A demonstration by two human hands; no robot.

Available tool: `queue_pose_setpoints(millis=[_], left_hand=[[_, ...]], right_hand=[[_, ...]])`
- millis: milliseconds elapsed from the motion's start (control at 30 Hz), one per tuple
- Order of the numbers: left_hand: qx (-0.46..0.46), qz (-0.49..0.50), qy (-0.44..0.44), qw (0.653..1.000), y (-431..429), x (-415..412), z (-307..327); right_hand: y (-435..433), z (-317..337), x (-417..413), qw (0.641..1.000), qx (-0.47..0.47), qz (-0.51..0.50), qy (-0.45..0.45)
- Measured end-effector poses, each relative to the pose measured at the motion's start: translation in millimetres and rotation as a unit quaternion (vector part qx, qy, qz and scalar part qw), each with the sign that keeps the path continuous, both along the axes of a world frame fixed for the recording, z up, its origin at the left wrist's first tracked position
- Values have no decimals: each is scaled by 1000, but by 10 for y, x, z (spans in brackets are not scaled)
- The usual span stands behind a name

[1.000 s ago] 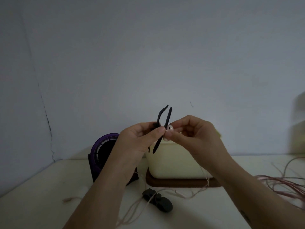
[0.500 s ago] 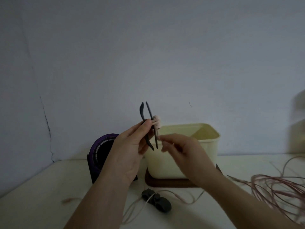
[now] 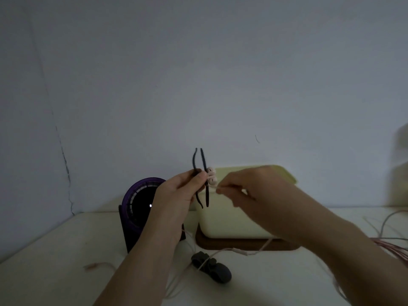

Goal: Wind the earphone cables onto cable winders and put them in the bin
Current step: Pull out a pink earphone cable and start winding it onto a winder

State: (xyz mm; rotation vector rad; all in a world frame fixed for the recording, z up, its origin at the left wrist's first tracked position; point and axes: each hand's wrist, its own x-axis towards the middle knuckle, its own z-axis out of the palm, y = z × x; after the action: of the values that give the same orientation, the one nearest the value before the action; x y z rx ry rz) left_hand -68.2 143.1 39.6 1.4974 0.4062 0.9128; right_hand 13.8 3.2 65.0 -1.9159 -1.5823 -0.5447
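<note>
My left hand [image 3: 178, 195] pinches a black two-armed cable winder [image 3: 202, 160] upright in front of the bin. Two pale earbuds [image 3: 211, 176] sit against the winder's right arm. Just right of them, my right hand [image 3: 249, 186] pinches the thin pinkish cable [image 3: 242, 252], which drops down past the bin and trails over the table. The cream bin [image 3: 238, 224] stands on a dark wooden tray [image 3: 220, 245] behind my hands.
Other dark winders [image 3: 213, 267] lie on the table below the bin, with cable across them. A purple round device on a black stand [image 3: 138, 208] is left of the bin. More pink cables [image 3: 390, 246] pile at the right edge. The wall is close behind.
The winder went from tilted to upright and shifted left with my left hand. My right hand let go at the earbuds, dropped, then came back up pinching the cable beside them.
</note>
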Motion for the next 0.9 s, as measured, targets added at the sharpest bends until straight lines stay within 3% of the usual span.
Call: queue_pose_setpoints(millis=[100,300,500,767,900], left_hand=[[92,-23,29,995,-89,-1,26],[114,-120,57,984,-155,-4,26],[136,-164,79,974,-142,-26,46],[189,-133,90,969,-166,-82,95],[180,-165,82,966,-216,-114,135]], right_hand=[[-89,86,57,998,43,5,38],[-226,158,191,988,144,17,57],[-253,164,254,987,147,33,53],[-257,177,271,988,149,36,34],[-244,144,360,979,164,48,109]])
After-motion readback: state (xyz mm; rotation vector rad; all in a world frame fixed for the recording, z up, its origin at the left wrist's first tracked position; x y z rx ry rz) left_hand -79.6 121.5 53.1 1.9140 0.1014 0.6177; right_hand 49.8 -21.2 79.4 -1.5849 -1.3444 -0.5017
